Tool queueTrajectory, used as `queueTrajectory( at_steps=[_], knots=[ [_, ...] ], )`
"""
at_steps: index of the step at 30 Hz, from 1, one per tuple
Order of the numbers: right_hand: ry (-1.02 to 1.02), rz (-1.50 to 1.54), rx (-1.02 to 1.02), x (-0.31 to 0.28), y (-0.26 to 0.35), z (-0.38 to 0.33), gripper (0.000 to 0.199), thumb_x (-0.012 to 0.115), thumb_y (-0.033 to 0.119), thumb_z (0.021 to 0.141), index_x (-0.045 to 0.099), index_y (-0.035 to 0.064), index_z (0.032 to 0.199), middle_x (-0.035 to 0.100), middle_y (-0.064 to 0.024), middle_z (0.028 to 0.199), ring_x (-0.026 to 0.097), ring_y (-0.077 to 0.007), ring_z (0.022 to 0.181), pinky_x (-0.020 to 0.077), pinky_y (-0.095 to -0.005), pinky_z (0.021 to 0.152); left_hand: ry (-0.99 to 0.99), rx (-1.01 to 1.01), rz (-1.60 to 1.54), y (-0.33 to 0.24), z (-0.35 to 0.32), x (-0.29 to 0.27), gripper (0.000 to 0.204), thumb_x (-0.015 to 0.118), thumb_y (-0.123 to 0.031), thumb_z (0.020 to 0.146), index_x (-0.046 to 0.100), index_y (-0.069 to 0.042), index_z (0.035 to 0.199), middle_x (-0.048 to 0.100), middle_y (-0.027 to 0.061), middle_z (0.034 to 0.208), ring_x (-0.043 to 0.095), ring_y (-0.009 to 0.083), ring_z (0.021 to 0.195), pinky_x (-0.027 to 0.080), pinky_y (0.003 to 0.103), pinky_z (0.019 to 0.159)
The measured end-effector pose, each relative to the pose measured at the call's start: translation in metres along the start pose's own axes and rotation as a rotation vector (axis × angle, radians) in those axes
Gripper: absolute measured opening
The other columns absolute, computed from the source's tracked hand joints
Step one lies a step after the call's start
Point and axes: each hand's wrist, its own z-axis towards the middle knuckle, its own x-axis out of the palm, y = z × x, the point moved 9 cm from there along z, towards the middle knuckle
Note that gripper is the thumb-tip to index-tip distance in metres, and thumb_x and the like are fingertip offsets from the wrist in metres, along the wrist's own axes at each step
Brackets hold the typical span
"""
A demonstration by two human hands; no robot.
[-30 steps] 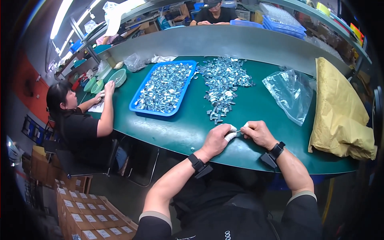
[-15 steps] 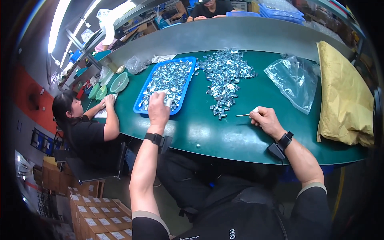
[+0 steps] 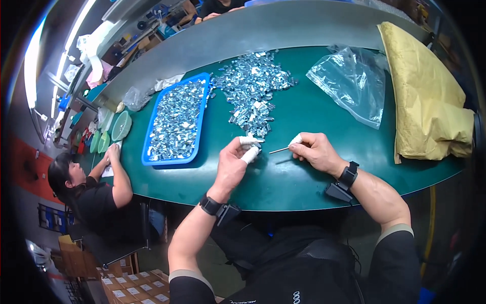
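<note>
My left hand (image 3: 236,164), with white wraps on its fingertips, pinches a small shiny metal piece (image 3: 257,146) just in front of the near tip of a loose pile. In my right hand (image 3: 315,152) is a thin metal rod (image 3: 279,150), its free end pointing left at the left hand's fingertips, a small gap apart. The pile of small silvery metal parts (image 3: 255,86) spreads over the green table beyond both hands. Left of it, a blue tray (image 3: 202,131) is filled with the same kind of parts.
A clear plastic bag (image 3: 354,86) and a large yellow padded package (image 3: 428,101) lie on the right of the green table (image 3: 324,197). Green bowls (image 3: 121,125) stand at the left, near a seated co-worker (image 3: 96,177). A grey partition (image 3: 283,30) borders the far side.
My left hand has come from over the blue tray to the right, before the pile's near tip, fingers together on a part. My right hand has shifted slightly left with the rod. The view has turned.
</note>
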Motion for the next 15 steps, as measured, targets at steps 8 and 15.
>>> queueTrajectory(
  at_steps=[8, 15],
  knots=[
    [-0.088, 0.045, -0.006, -0.007, -0.005, 0.005, 0.023, 0.069, 0.021, 0.103, 0.073, 0.0003, 0.094, 0.068, -0.0004, 0.075, 0.059, -0.0061, 0.065, 0.048, -0.0239, 0.059, 0.139, -0.179, -0.373, 0.024, 0.0, 0.042, 0.024, 0.069, -0.004, 0.099, 0.064, -0.003, 0.122, 0.074, 0.0092, 0.102, 0.072, 0.0146, 0.087, 0.057, 0.025, 0.078],
    [-0.087, 0.041, 0.055, -0.008, -0.007, 0.004, 0.022, 0.069, 0.021, 0.103, 0.073, 0.0009, 0.097, 0.071, -0.0007, 0.08, 0.062, -0.0061, 0.07, 0.0502, -0.0234, 0.062, 0.172, -0.185, -0.403, 0.02, -0.002, 0.047, 0.02, 0.068, -0.003, 0.1, 0.064, -0.004, 0.119, 0.075, 0.0119, 0.105, 0.073, 0.0154, 0.089, 0.058, 0.026, 0.078]
  ],
)
